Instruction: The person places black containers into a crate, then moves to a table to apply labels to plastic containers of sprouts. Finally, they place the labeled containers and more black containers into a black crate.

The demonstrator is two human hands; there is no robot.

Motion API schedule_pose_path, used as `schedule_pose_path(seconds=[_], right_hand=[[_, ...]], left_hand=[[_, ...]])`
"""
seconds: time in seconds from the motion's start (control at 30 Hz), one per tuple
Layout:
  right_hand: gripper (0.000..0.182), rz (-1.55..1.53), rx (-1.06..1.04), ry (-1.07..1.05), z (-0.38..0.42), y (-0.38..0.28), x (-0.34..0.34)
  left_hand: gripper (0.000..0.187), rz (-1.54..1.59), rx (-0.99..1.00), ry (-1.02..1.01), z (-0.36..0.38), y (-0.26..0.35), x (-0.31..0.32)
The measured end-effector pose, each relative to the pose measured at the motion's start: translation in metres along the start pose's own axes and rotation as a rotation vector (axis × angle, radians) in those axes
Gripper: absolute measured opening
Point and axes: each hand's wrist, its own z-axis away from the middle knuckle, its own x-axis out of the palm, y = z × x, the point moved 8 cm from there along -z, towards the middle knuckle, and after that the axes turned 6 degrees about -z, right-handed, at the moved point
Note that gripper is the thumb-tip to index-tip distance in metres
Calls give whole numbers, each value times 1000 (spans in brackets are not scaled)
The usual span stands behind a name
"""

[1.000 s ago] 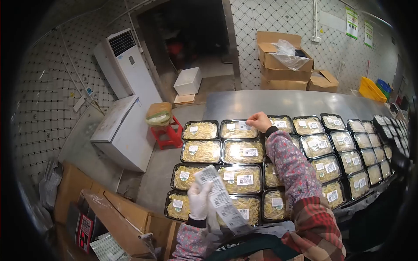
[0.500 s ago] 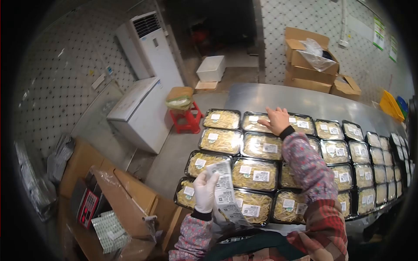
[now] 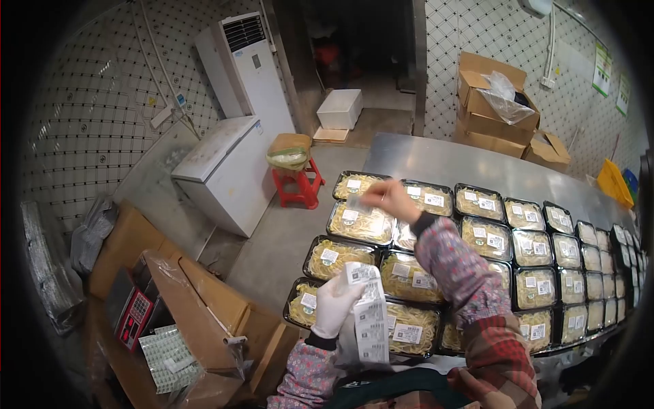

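My left hand (image 3: 335, 312), in a white glove, grips a strip of printed labels (image 3: 372, 324) that hangs down in front of the trays. My right hand (image 3: 392, 200) is bare, its fingers pinched on a small pale label (image 3: 355, 203). It hovers over the far-left trays, between the back corner tray (image 3: 364, 183) and the tray in front of it (image 3: 361, 225). These black trays have clear covers and hold what look like bean sprouts. The neighbouring back-row tray (image 3: 428, 198) bears two stickers, while the far-left trays show one each.
Rows of similar trays (image 3: 535, 247) run right along the steel table (image 3: 436, 157). Left of it stand a red stool (image 3: 298, 186) with a bagged bundle, a white chest freezer (image 3: 221, 177) and an open carton (image 3: 197, 307) near a red-panelled device (image 3: 136, 317). Cartons (image 3: 494, 102) stand behind.
My right hand has left the second back-row tray and moved left, now pinching a label. My left hand has shifted slightly right with the strip. The view has shifted slightly.
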Motion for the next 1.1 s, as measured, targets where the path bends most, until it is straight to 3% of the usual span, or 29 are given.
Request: schedule_pose_path(seconds=[0.07,0.17,0.3,0.5,0.6,0.73,0.77,0.8,0.87,0.93,1.0,1.1], right_hand=[[19,57,190,193,-39,84,-45],[23,408,322,126,-50,118,-53],[21,577,394,97,-60,137,-47],[20,941,293,124,-59,141,-33],[26,1235,115,84,-51,123,-20],[38,1296,-71,282,-39,72,-18],[35,1058,-143,252,-31,41,-8],[38,526,63,24,-28,26,6],[44,2,318,-380,10,-9,61],[36,2,72,-598,61,-68,100],[23,-108,260,-556,75,-65,105],[16,-22,51,-406,68,-75,89]], left_hand=[[27,35,-22,9,14,9,-16],[24,128,-13,101,31,9,-55],[26,158,38,147,40,8,-82],[26,184,38,221,36,3,-86],[29,172,149,312,31,29,-74],[26,152,91,309,22,23,-77],[15,118,103,339,20,22,-80],[12,106,124,340,19,21,-81],[8,84,170,322,13,21,-78],[10,140,159,290,10,14,-72],[13,111,186,259,5,9,-66],[13,-78,85,184,5,13,-46]])
